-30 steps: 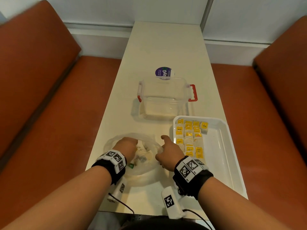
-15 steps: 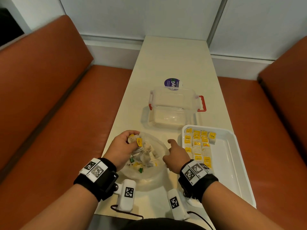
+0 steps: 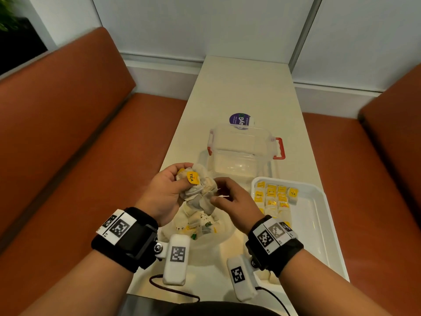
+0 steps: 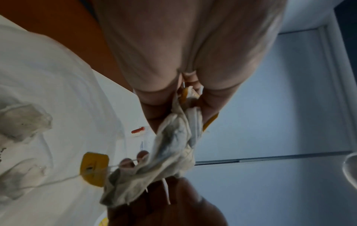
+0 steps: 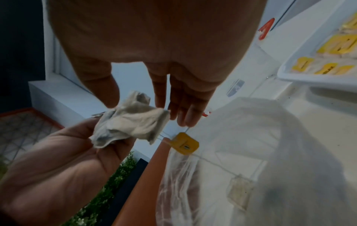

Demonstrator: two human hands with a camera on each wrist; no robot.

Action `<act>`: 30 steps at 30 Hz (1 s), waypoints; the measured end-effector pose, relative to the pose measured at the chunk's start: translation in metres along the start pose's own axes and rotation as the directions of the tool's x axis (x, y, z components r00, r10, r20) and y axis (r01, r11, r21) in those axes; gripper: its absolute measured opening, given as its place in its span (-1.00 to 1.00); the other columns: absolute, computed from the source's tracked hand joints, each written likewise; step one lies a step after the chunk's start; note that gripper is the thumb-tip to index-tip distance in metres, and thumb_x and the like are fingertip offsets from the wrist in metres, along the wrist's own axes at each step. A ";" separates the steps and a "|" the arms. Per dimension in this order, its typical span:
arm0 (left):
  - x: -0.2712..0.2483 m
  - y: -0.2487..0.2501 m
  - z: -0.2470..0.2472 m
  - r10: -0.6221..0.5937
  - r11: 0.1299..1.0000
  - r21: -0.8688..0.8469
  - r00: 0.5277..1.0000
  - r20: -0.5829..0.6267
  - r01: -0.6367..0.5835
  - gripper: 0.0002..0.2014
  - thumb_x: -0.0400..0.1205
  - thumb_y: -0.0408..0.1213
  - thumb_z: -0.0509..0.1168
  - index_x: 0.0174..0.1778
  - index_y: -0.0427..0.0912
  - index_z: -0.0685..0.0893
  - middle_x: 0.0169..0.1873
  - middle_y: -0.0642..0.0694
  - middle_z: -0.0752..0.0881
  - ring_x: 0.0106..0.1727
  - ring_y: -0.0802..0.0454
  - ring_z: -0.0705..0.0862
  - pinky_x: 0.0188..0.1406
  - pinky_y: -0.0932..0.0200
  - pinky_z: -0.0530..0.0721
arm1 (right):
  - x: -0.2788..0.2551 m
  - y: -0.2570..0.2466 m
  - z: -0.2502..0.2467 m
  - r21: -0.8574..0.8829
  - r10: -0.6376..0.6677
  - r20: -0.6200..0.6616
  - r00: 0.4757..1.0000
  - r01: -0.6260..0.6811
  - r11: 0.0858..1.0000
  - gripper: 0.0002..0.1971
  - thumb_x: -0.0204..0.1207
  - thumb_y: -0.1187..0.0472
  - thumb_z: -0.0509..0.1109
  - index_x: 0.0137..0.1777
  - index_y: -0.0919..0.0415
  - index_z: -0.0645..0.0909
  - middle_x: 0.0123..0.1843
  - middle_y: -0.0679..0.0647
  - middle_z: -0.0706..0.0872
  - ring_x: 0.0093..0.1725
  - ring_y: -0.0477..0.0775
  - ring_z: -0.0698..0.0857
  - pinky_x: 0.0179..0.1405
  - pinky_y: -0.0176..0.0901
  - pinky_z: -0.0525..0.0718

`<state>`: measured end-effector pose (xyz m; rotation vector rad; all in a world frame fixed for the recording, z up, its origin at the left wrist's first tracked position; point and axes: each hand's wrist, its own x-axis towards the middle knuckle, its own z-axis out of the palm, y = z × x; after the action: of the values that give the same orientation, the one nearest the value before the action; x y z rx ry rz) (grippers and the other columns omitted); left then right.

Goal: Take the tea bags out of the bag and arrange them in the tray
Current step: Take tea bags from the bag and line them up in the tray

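Note:
My left hand [image 3: 182, 179] holds a crumpled clump of tea bags [image 3: 200, 192] with yellow "TEA" tags above the clear plastic bag [image 3: 205, 238], which lies on the table with more tea bags inside. My right hand [image 3: 216, 196] meets the clump from the right and pinches one tea bag at its edge. In the right wrist view the clump [image 5: 131, 123] lies in the left palm, and a yellow tag [image 5: 185, 145] dangles on its string. In the left wrist view the clump [image 4: 173, 146] hangs from the left fingers. The white tray [image 3: 319, 215] to the right holds rows of tea bags [image 3: 275, 197] in its left part.
A clear lidded box with red latches [image 3: 241, 151] stands just beyond the hands, with a purple round sticker [image 3: 239, 119] behind it. The narrow white table [image 3: 246, 87] runs between two orange benches [image 3: 57, 156]. The tray's right half is bare.
My left hand has lifted the clump of tea bags out of the plastic bag and raised it. My right hand has moved from the bag's rim to the clump.

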<state>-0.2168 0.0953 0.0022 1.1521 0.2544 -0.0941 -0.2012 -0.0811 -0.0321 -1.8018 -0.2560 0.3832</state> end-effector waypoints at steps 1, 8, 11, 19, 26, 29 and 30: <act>0.000 0.000 0.000 0.001 1.000 -0.020 1.000 -0.004 -0.001 -0.74 0.60 -0.64 0.21 0.06 -0.23 0.62 -0.23 -0.12 0.77 -0.26 0.09 0.77 -0.31 0.25 0.76 | 0.001 0.001 0.002 0.043 0.020 0.025 0.999 -0.021 0.999 -0.47 0.17 -0.08 0.42 0.19 0.03 0.61 0.10 0.02 0.75 0.10 0.01 0.73 0.11 -0.06 0.72; -0.001 -0.008 -0.001 -0.039 0.987 -0.157 0.997 -0.066 0.029 -0.77 0.63 -0.59 0.19 0.08 -0.22 0.59 -0.21 -0.16 0.76 -0.26 0.03 0.76 -0.29 0.19 0.79 | 0.001 -0.003 0.008 0.223 0.067 0.070 0.995 -0.081 0.971 -0.86 0.50 0.47 0.42 -0.04 0.25 0.62 -0.23 0.15 0.69 -0.29 0.09 0.70 -0.27 -0.12 0.72; -0.003 -0.021 -0.004 -0.114 0.958 -0.276 0.984 -0.139 0.072 -0.75 0.64 -0.58 0.16 0.12 -0.22 0.60 -0.21 -0.17 0.74 -0.26 -0.03 0.74 -0.37 0.13 0.76 | -0.001 -0.004 0.012 0.203 0.080 0.077 0.994 -0.094 0.975 -0.87 0.51 0.51 0.38 -0.09 0.29 0.60 -0.34 0.14 0.63 -0.43 0.02 0.63 -0.40 -0.28 0.63; -0.017 -0.047 -0.002 -0.256 0.848 -0.501 0.961 -0.104 0.172 -0.68 0.41 -0.20 0.47 0.04 -0.25 0.79 0.02 -0.39 0.75 0.04 -0.36 0.74 0.22 -0.33 0.61 | 0.007 0.005 0.019 -0.049 0.116 0.098 0.988 -0.112 0.992 -0.81 0.40 0.21 0.52 -0.06 -0.03 0.62 -0.31 -0.01 0.69 -0.34 0.05 0.69 -0.09 0.20 0.77; -0.002 -0.057 -0.007 -0.284 0.887 -0.449 0.897 -0.340 0.110 -0.60 0.60 -0.52 0.33 0.32 -0.12 0.51 -0.01 -0.29 0.75 -0.11 -0.14 0.78 -0.22 -0.07 0.73 | 0.004 -0.007 0.006 -0.124 0.142 0.146 0.979 -0.124 0.985 -0.66 0.43 0.26 0.54 0.08 -0.06 0.51 -0.30 -0.05 0.73 -0.36 -0.03 0.72 -0.11 -0.01 0.74; 0.002 -0.058 -0.011 -0.280 0.888 -0.449 0.893 -0.353 0.101 -0.61 0.61 -0.53 0.31 0.32 -0.13 0.50 -0.09 -0.24 0.75 -0.14 -0.10 0.77 -0.09 -0.09 0.71 | 0.004 -0.014 -0.001 -0.075 0.116 0.169 0.979 -0.105 0.992 -0.68 0.45 0.33 0.50 0.06 -0.04 0.53 -0.34 -0.05 0.71 -0.37 0.02 0.70 -0.09 0.08 0.72; 0.004 -0.059 -0.012 -0.285 0.885 -0.455 0.891 -0.354 0.103 -0.61 0.61 -0.53 0.31 0.31 -0.12 0.50 -0.09 -0.25 0.75 -0.13 -0.11 0.76 -0.03 -0.10 0.69 | 0.004 -0.017 -0.002 -0.048 0.103 0.178 0.979 -0.096 0.994 -0.69 0.46 0.35 0.49 0.07 -0.02 0.53 -0.34 -0.04 0.71 -0.36 0.04 0.69 -0.08 0.11 0.72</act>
<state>-0.2269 0.0822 -0.0562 0.6922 0.7379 0.0277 -0.1962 -0.0766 -0.0157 -1.8249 -0.3013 0.6178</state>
